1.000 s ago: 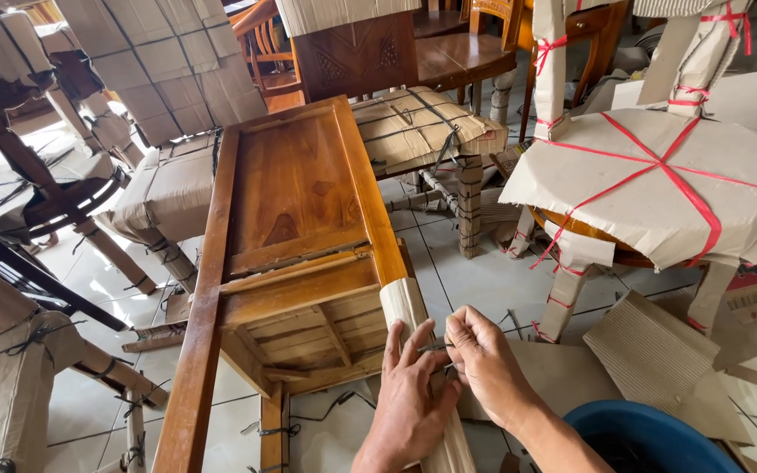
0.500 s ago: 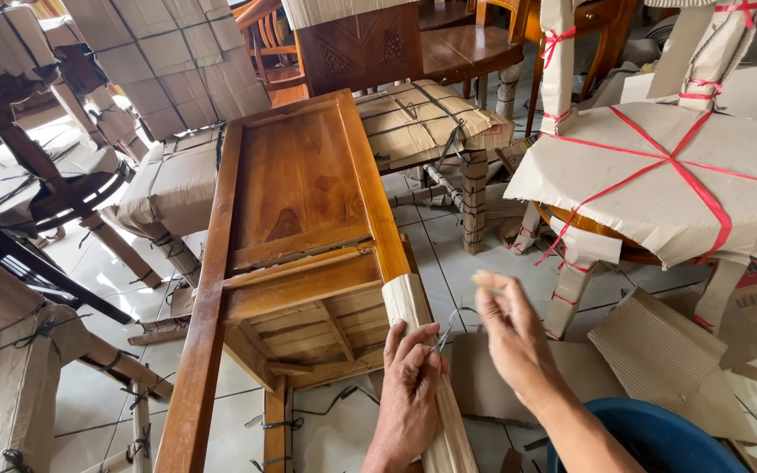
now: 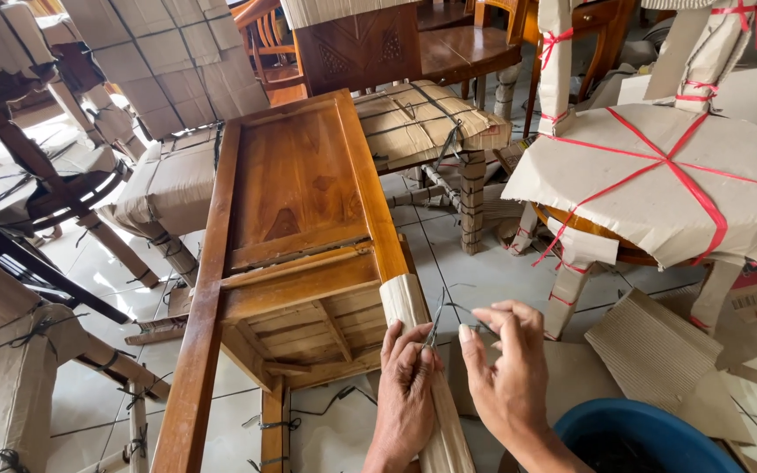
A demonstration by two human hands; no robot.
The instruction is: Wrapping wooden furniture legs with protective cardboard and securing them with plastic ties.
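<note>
1. Head view: one bare wooden chair (image 3: 300, 228) lies tipped over among the wrapped furniture, its panelled back pointing away from the camera and its right-hand rail running down to the hands.
2. Wrapped furniture, counted: one round piece in paper crossed with red strapping (image 3: 659, 184) at right; one cardboard-bound seat (image 3: 422, 123) behind the chair; at least three more covered pieces at left, the exact number not clear at the frame edge.
3. One blue tub (image 3: 650, 438) sits at lower right, only part of its rim in view.
4. One corrugated cardboard sleeve (image 3: 418, 350) wraps the lower end of the right-hand rail.
5. Left hand (image 3: 406, 385): clenched around the sleeve, pressing it against the wood.
6. Right hand (image 3: 510, 368): thumb and forefinger pinched on one thin dark string (image 3: 442, 315), which runs over to the left hand's fingertips.
7. Technique, as a judgement: the string should stay taut and lie square across the sleeve while the left hand keeps the cardboard seam shut; slack would probably let the sleeve slide along the rail.
</note>
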